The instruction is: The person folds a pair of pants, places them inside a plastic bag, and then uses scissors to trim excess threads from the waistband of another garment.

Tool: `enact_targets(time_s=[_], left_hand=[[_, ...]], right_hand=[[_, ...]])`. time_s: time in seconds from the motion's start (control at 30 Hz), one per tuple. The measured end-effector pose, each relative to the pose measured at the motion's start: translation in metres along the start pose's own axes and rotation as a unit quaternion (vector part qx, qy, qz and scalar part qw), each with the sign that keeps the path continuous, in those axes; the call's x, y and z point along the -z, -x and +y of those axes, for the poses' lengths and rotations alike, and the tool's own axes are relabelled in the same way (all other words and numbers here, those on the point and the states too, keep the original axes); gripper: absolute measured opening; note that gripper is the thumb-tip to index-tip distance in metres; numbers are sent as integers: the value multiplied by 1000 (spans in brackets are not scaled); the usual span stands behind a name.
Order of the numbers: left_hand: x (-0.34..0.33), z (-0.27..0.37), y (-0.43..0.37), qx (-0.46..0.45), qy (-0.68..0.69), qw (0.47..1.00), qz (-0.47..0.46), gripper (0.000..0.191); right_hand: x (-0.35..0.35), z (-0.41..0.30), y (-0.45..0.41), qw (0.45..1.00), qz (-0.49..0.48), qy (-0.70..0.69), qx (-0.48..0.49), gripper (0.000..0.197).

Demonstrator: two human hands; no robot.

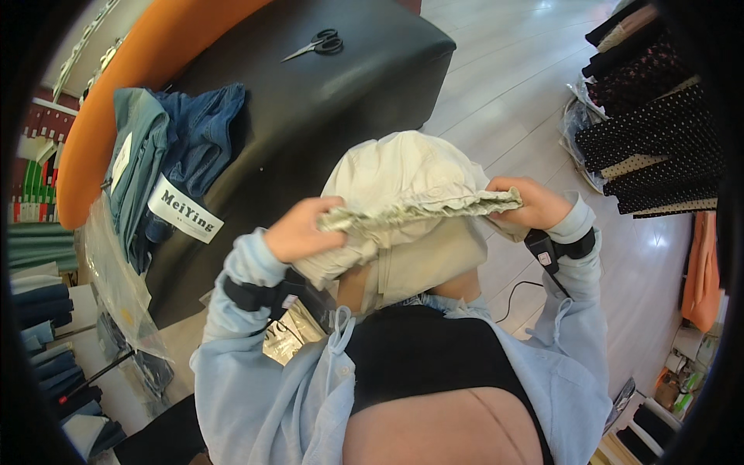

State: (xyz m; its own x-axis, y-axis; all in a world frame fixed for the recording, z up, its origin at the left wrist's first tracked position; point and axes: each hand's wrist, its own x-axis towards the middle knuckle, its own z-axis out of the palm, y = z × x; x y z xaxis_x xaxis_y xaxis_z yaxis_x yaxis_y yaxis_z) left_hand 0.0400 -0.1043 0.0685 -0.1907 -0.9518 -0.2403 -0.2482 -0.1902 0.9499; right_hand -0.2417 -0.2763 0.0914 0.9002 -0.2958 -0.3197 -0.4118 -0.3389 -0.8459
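Observation:
A cream garment point(407, 168) with a gathered, elastic-looking waistband lies bunched in front of me, over my lap. My left hand point(305, 229) grips one end of that band, thumb and fingers around the cloth. At the opposite end, my right hand point(526, 203) pinches the band near its corner. Between the two hands the band is drawn out almost straight, its wrinkled greenish-beige inner side showing in a narrow slit. Smoother folds of the cloth hang below the band towards my knees. Some of my fingers are hidden behind the fabric.
Black-handled scissors point(319, 45) lie on a black padded seat point(360, 75) with an orange backrest point(87, 157). Folded jeans point(203, 133) and green trousers point(136, 157) with tags rest at its left. Clothes hang on a rack point(657, 133) to the right, above a pale plank floor point(494, 93).

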Motion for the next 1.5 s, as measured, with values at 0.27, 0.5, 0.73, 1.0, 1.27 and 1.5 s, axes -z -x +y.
enact_targets(time_s=[0.27,0.5,0.73,1.0,1.27,1.5], left_hand=[[1,67,1,-91,57,991,75,17],[-34,88,-22,-183,20,971,153,16],[-52,102,-23,-141,86,978,129,21],[-67,81,-24,-327,-145,933,32,67],[-68,33,-27,-369,-262,848,276,63],[1,8,-10,-253,-577,596,499,43]], right_hand=[[-20,-71,-11,919,-2,-391,52,37],[-39,-89,-25,914,33,-384,126,32],[-42,-79,-12,924,87,-353,120,35],[-34,-64,-14,879,75,-472,2,32],[-23,-68,-30,801,93,-590,-45,27],[-22,-97,-47,774,92,-626,27,29]])
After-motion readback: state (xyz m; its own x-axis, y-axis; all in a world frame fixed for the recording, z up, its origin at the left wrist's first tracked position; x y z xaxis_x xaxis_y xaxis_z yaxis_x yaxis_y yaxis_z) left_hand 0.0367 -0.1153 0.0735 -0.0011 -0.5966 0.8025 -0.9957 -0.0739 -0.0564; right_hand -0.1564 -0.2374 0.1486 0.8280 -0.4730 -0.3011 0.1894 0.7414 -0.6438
